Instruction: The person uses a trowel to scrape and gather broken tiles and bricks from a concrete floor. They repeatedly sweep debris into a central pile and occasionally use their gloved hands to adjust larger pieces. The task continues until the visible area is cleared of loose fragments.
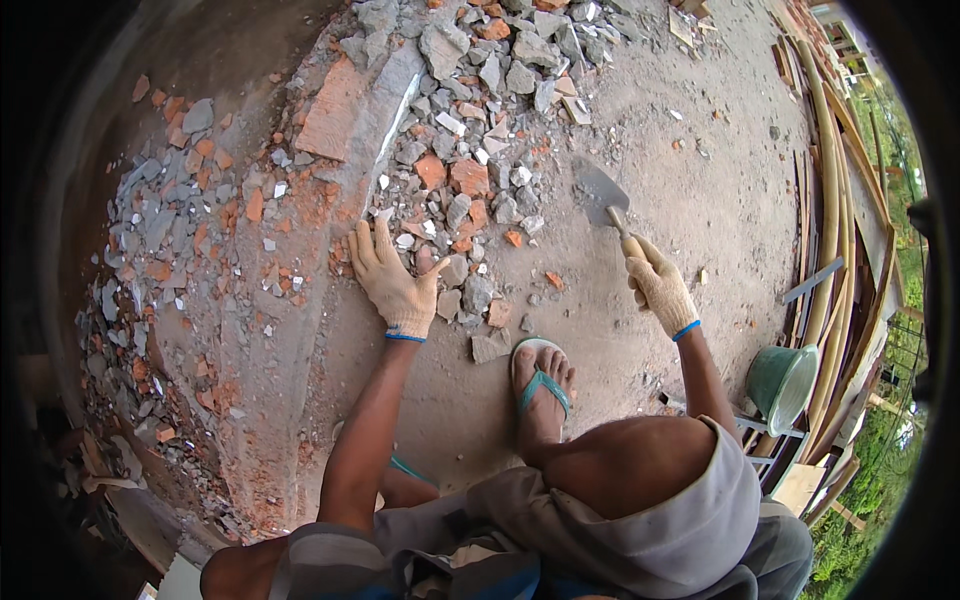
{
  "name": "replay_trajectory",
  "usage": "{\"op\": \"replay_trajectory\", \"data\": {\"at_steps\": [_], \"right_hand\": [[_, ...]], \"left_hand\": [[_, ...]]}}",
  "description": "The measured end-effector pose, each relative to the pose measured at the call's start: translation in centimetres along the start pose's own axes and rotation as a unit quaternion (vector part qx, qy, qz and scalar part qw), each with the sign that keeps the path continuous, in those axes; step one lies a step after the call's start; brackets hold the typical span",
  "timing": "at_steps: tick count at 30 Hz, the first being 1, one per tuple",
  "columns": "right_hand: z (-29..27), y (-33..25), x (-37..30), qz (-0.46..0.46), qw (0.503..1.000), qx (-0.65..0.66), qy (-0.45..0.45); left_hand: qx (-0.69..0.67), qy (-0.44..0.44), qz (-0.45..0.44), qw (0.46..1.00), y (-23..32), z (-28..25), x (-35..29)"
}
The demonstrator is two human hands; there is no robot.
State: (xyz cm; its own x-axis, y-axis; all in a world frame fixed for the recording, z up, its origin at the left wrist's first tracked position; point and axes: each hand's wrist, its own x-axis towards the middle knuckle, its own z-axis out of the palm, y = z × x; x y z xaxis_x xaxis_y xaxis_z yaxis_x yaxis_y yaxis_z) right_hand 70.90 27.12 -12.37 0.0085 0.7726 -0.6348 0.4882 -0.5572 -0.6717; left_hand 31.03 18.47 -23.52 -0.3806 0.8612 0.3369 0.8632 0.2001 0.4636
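My right hand [662,286], in a cream knit glove with a blue cuff, is wrapped round the handle of a trowel [598,190]. The trowel's grey blade points away from me, low over the dusty floor to the right of the rubble. On the left, my left hand [392,290] wears a matching glove. Its fingers are spread, palm down, at the edge of a broken masonry strip with a white-faced edge [392,135]. Loose concrete chunks [478,292] and orange brick pieces [469,178] lie beside that thumb; whether the fingertips press on anything, I cannot tell.
A larger rubble heap [535,48] lies ahead, and more debris [150,240] covers the left side. My sandalled foot [543,385] stands near the stones. At the right are a green bucket [782,385], long bamboo poles [828,200] and a metal ladder-like frame [775,440].
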Motion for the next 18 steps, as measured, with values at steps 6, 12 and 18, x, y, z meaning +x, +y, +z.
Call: {"op": "replay_trajectory", "data": {"at_steps": [6, 12, 18], "right_hand": [[7.7, -8.6, 7.6, -0.228, 0.945, -0.216, -0.089], [10.3, -12.2, 9.2, -0.322, 0.88, -0.305, -0.169], [12.6, -10.8, 6.8, -0.339, 0.86, -0.296, -0.241]], "left_hand": [[-0.045, 0.053, -0.032, 0.997, 0.5, 1.2, -0.1], [-0.045, 0.057, -0.058, 0.996, 1.2, 1.9, -0.2], [-0.12, 0.084, -0.057, 0.988, 1.2, 1.4, -0.6]]}}
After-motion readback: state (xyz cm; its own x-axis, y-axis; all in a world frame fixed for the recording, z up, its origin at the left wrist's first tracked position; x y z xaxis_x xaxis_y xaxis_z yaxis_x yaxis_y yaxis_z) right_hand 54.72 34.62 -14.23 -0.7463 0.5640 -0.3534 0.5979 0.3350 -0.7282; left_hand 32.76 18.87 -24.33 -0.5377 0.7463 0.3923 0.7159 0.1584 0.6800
